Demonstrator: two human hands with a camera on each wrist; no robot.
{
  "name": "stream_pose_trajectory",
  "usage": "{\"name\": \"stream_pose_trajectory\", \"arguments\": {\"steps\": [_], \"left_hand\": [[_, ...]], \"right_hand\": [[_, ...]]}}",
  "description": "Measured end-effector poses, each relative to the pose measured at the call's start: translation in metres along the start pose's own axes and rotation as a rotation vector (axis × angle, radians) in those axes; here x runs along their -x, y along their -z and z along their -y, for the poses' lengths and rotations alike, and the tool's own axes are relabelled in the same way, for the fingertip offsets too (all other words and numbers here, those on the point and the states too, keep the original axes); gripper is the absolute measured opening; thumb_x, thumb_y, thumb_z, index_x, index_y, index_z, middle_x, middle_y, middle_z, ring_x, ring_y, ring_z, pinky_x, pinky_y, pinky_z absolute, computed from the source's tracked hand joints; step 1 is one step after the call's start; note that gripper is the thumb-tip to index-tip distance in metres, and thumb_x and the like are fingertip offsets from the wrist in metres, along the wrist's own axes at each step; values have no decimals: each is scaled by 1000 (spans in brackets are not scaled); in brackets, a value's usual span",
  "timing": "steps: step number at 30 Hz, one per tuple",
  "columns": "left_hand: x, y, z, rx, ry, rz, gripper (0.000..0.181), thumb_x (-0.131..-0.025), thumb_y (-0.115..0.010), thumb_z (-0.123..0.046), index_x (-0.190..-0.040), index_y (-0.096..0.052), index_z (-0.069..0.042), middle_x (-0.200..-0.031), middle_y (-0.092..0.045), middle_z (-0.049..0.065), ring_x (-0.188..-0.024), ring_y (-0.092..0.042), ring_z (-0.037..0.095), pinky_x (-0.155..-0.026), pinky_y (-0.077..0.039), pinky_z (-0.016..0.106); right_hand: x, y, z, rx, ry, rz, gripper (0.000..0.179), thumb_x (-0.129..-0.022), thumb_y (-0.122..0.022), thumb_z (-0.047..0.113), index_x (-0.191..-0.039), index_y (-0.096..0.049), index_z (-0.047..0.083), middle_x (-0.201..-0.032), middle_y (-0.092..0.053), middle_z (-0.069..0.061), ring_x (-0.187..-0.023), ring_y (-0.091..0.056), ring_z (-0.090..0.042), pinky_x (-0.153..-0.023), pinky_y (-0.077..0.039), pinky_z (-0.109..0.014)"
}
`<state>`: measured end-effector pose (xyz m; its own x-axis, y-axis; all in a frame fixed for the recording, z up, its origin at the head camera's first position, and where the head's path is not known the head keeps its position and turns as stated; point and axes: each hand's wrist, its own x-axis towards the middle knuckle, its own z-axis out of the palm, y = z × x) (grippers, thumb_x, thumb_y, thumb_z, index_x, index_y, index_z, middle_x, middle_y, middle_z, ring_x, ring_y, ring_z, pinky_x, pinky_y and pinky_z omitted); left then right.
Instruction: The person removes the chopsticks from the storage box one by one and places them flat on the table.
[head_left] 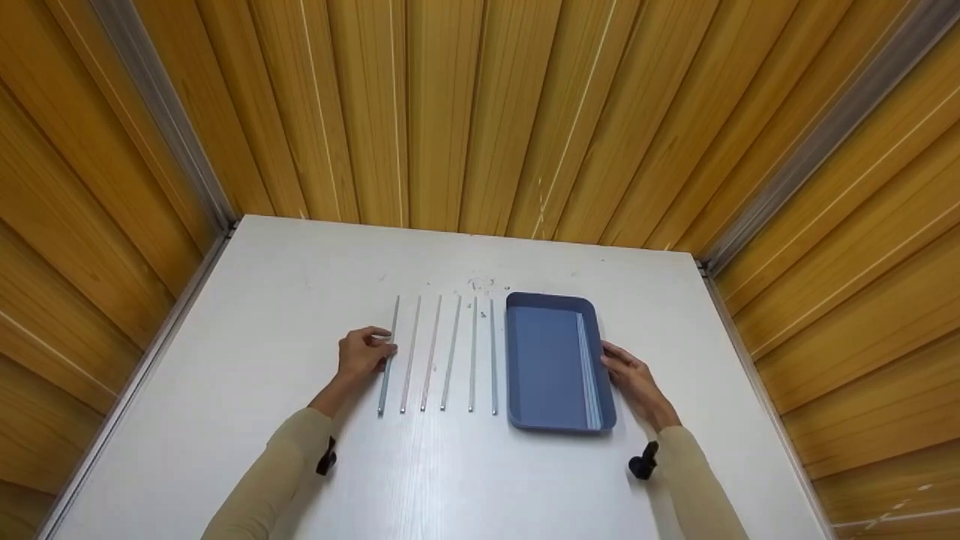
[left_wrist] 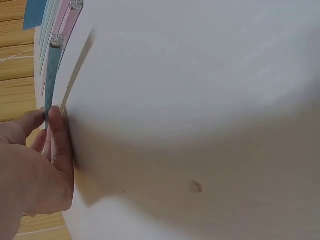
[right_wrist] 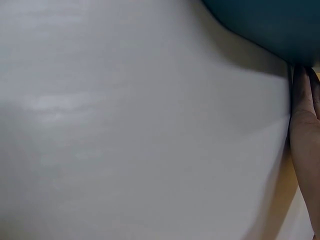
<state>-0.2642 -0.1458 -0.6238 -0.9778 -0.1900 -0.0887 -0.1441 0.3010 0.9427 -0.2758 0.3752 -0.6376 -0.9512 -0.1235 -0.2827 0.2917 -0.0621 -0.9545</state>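
At the left end of a row of slim sticks, my left hand (head_left: 364, 352) pinches a blue-grey stick (head_left: 385, 382) between thumb and fingers. In the left wrist view this stick (left_wrist: 52, 75) shows a sparkly, silvery tip at its near end. Several similar pink and pale green-blue sticks (head_left: 427, 375) lie side by side to its right. Right of the row stands a blue rectangular tray (head_left: 544, 360), with several light blue sticks (head_left: 587, 367) along its inner right side. My right hand (head_left: 637, 382) rests with extended fingers against the tray's outer right wall.
The white table (head_left: 450, 480) carries small dark specks (head_left: 480, 283) beyond the row. Wood-patterned walls (head_left: 465, 112) stand along its back and both sides. A black wrist device (head_left: 643, 461) is strapped at the right sleeve, another (head_left: 327, 457) at the left.
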Motion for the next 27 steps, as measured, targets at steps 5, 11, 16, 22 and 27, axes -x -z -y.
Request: {"name": "stream_pose_trajectory", "arguments": {"steps": [5,11,16,22,27], "left_hand": [[1,2,-2,-56,-28,2,28,-83,-78,-2,-110,-74,4,-82,-72,16,-56,-62,11,-48,-51,19],[-1,3,-1,-165,-59,-35,25,-83,-78,-4,-107,-75,2,-80,-72,14,-53,-57,10,-48,-45,19],[-1,2,-3,-229,-67,-40,26,-83,-79,-5,-108,-75,2,-80,-71,13,-55,-57,12,-50,-44,22],[0,0,-5,-247,-87,-42,25,-82,-80,-4,-106,-75,2,-78,-72,13,-53,-58,13,-49,-44,21],[1,0,-4,-268,-79,-33,25,-82,-81,-4,-106,-76,2,-81,-74,14,-56,-61,13,-50,-45,20]], "right_hand": [[1,-2,-1,-12,17,2,60,-103,-59,11,-155,-35,-4,-159,-43,-12,-119,-57,8,-104,-44,-15],[0,-4,-1,-36,18,-10,59,-102,-60,11,-155,-37,-4,-159,-43,-12,-119,-58,7,-105,-44,-15],[0,-4,-2,-50,29,-23,58,-102,-61,10,-153,-39,-4,-155,-49,-9,-118,-59,6,-104,-45,-16],[1,-1,-2,-12,22,2,60,-103,-60,15,-156,-36,-1,-163,-38,-13,-130,-52,3,-106,-42,-14],[2,0,-1,0,6,9,60,-104,-59,15,-157,-35,1,-167,-29,-15,-139,-44,-1,-106,-41,-12]]}}
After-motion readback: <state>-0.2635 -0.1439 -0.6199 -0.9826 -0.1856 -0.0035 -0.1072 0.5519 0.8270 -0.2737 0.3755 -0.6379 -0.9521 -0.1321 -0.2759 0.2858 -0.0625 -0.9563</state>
